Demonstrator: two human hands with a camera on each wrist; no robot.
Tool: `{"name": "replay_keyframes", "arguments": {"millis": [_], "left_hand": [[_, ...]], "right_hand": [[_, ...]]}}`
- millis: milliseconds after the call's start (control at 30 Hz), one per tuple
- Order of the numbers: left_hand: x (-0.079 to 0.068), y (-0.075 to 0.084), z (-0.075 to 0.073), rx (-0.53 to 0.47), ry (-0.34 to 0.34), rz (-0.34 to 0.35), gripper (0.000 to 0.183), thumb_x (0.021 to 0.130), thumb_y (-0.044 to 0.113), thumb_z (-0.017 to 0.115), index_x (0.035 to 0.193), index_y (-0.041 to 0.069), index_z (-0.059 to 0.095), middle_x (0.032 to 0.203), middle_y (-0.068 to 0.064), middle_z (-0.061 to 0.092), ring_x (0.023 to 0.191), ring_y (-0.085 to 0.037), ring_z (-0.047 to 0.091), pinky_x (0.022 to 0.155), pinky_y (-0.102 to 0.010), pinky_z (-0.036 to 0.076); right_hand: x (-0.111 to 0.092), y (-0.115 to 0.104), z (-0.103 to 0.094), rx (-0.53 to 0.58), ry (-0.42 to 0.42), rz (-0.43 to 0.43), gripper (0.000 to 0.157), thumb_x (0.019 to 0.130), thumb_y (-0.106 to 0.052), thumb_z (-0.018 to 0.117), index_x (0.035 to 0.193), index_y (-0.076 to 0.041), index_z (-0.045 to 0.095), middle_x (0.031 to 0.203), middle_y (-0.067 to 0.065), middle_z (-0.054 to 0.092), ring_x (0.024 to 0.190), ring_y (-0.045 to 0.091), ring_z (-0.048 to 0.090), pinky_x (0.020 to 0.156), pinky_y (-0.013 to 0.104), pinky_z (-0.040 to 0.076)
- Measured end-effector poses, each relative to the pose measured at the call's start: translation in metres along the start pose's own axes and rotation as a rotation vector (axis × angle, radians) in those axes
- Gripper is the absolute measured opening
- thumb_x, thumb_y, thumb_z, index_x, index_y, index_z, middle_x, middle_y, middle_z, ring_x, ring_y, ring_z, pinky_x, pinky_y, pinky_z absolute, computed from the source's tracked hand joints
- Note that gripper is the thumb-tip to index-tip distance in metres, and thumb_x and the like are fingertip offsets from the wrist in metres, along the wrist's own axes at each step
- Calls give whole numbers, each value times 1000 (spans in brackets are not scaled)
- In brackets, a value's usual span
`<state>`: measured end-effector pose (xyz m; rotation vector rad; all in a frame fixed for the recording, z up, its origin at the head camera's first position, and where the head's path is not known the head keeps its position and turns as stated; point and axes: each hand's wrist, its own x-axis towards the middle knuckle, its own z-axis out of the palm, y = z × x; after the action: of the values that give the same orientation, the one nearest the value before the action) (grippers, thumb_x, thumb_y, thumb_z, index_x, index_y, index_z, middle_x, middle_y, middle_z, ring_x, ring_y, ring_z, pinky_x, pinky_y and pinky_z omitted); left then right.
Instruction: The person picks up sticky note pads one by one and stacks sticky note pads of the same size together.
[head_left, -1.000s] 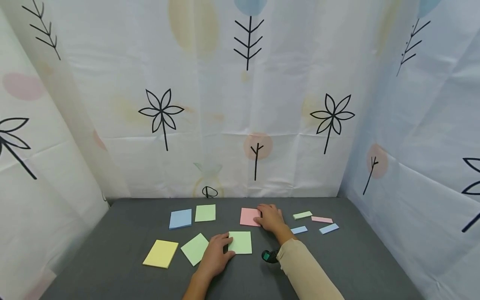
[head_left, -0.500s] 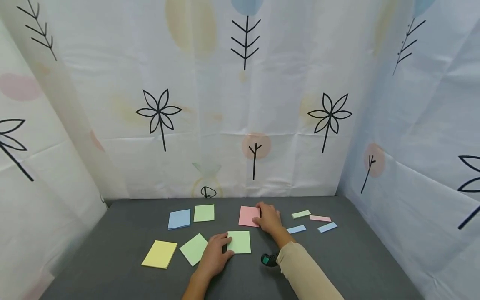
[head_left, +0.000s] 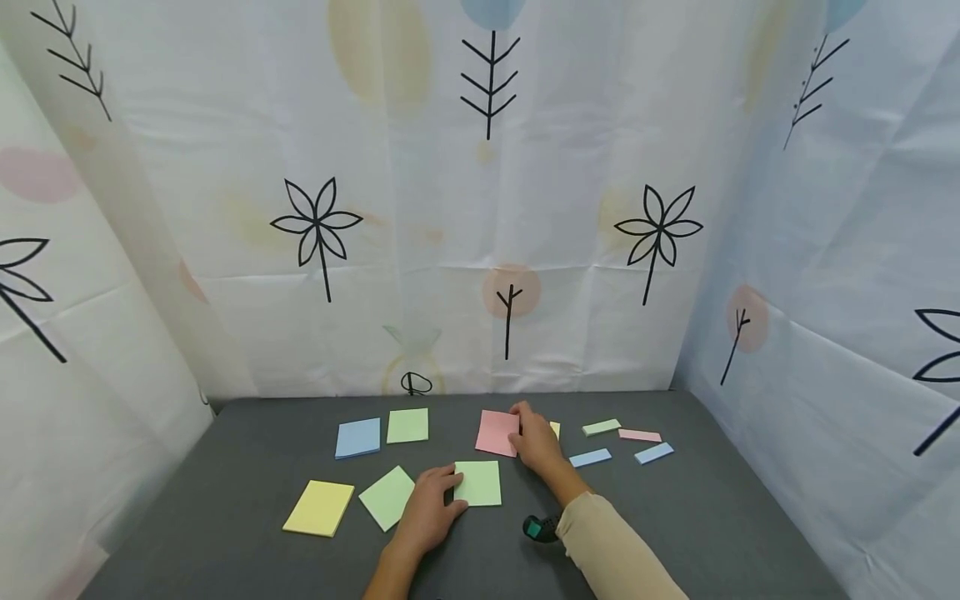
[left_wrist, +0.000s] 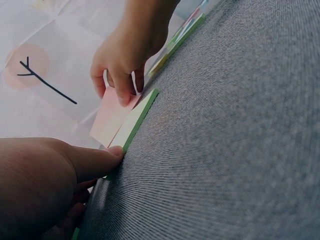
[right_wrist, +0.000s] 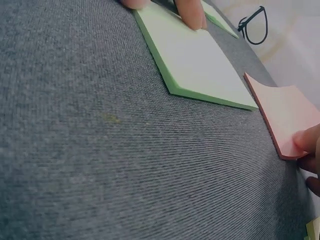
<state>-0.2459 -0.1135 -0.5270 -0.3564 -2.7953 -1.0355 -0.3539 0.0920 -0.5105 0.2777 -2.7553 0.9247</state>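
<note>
My left hand (head_left: 430,508) holds a green sticky note pad (head_left: 482,483) by its left side, in the middle of the table. In the right wrist view, the thumb is at a corner of this pad and a finger lies on its top. Farther back, my right hand (head_left: 537,440) pinches the right edge of a pink sticky note pad (head_left: 495,433). The right wrist view shows the thumb on the pink pad's (right_wrist: 282,110) face, other fingers beneath, and the sheet slightly bowed. A yellow piece (head_left: 555,429) shows partly behind the right hand.
Left of the hands lie a yellow pad (head_left: 318,508), a blue pad (head_left: 358,438) and two green pads (head_left: 408,426) (head_left: 387,498). At the right are narrow green (head_left: 601,427), pink (head_left: 640,436) and blue (head_left: 654,453) strips. Patterned curtains (head_left: 420,208) enclose the dark table.
The pink pad has turned slightly and shifted a little left with my right hand. The yellow piece beyond that hand has come into sight. My left hand stays on the green pad.
</note>
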Motion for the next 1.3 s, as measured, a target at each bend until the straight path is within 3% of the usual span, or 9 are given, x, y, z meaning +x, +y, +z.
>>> {"name": "replay_keyframes", "arguments": {"millis": [233, 600, 900, 1067, 1300], "left_hand": [[0, 0, 0, -4, -4, -3, 42, 82, 13, 77, 120, -1, 67, 133, -16, 57, 126, -39, 46, 101, -54, 37], [0, 1, 1, 0, -7, -25, 42, 82, 13, 77, 121, 1, 67, 133, -15, 57, 126, -38, 46, 102, -54, 36], [0, 2, -1, 1, -7, -17, 42, 82, 14, 77, 120, 0, 67, 133, -16, 57, 126, -38, 46, 101, -54, 37], [-1, 2, -1, -2, -2, -8, 42, 82, 13, 77, 120, 0, 67, 133, -16, 57, 126, -38, 46, 101, -54, 38], [-1, 3, -2, -9, 6, -18, 41, 82, 13, 77, 119, 1, 68, 132, -15, 57, 126, -38, 46, 101, -55, 37]], "right_hand": [[-5, 0, -3, 106, 72, -42, 33, 85, -3, 71, 115, -10, 59, 82, 0, 57, 69, 15, 52, 61, 32, 44], [-10, -5, -7, 392, 146, -21, 35, 82, 5, 71, 115, -4, 62, 83, 5, 59, 69, 16, 58, 58, 29, 48], [-17, -11, -6, 621, 66, 27, 37, 80, 11, 70, 116, 4, 61, 81, 10, 60, 62, 14, 56, 52, 29, 50], [-24, -10, 0, 608, -23, 7, 37, 80, 11, 69, 116, 4, 62, 78, 7, 59, 58, 14, 55, 51, 28, 48], [-30, -4, 9, 424, -35, -64, 34, 80, 8, 71, 113, 2, 64, 78, 3, 59, 66, 12, 55, 57, 26, 46]]}}
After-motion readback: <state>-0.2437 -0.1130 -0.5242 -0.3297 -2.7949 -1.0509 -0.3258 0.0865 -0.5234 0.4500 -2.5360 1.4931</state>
